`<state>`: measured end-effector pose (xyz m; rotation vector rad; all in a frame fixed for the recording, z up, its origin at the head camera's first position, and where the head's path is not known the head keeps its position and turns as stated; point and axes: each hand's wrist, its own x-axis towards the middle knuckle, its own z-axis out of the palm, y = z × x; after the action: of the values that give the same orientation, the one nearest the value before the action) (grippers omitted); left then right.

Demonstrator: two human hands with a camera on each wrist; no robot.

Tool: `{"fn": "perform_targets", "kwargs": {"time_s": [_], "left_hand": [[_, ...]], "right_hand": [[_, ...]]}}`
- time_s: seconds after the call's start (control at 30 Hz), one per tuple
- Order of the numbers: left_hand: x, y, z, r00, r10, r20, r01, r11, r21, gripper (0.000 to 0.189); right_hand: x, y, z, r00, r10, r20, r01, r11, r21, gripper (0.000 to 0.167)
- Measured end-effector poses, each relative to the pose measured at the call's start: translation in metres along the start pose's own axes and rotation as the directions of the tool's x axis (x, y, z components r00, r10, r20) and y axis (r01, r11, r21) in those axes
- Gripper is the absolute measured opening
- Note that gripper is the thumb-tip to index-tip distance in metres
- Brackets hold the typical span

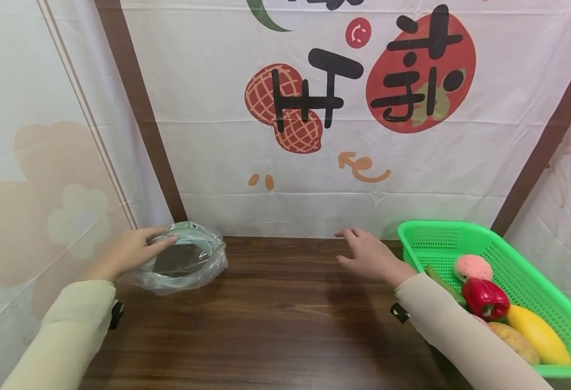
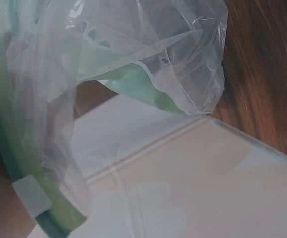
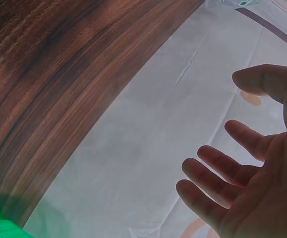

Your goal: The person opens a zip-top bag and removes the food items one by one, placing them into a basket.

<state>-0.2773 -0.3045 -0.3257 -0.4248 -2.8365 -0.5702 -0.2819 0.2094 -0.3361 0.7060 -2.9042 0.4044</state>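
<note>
A clear plastic slider zip bag with a green rim stands on the table at the left, its mouth gaping upward. My left hand is at the bag's left side, fingers extended and thumb apart, overlapping the rim in the head view. In the left wrist view the white slider sits on the bag's green zip strip; the hand itself is out of that view. My right hand hovers over the table left of the green basket, fingers loosely spread, holding nothing.
The basket at the right holds a red bell pepper, a yellow elongated fruit, a brown potato-like item, a pink round item and a green elongated vegetable. A printed cloth hangs behind the wooden table.
</note>
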Motion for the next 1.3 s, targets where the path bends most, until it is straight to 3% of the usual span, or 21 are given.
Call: {"fn": "perform_targets", "kwargs": {"time_s": [0.1,0.27,0.47,0.73,0.93,1.3], "left_hand": [[-0.001,-0.006,-0.003,1.000,-0.004,-0.005,0.004,0.999,0.036,0.058],[-0.001,-0.013,-0.005,0.999,0.047,-0.026,-0.045,0.995,0.088,0.054],[0.001,-0.005,-0.004,0.995,0.082,-0.050,-0.078,0.994,0.079,0.048],[0.001,0.021,-0.009,0.990,0.111,-0.084,-0.102,0.989,0.106,0.044],[0.004,0.047,-0.011,0.983,0.154,-0.104,-0.139,0.980,0.139,0.040],[0.007,0.101,-0.007,0.967,0.233,-0.102,-0.222,0.969,0.111,0.035]], "right_hand": [[0.001,0.000,0.001,1.000,-0.001,0.000,0.001,1.000,-0.005,0.055],[0.001,-0.001,0.001,1.000,0.003,0.009,-0.003,1.000,0.000,0.055],[0.000,-0.001,-0.001,1.000,0.015,0.016,-0.015,1.000,0.019,0.057],[-0.001,0.000,-0.001,1.000,0.012,0.012,-0.012,1.000,0.020,0.057],[-0.003,0.001,-0.003,1.000,0.015,0.010,-0.015,1.000,0.026,0.057],[-0.006,0.001,-0.005,1.000,0.004,-0.016,-0.003,1.000,0.028,0.057]]}}
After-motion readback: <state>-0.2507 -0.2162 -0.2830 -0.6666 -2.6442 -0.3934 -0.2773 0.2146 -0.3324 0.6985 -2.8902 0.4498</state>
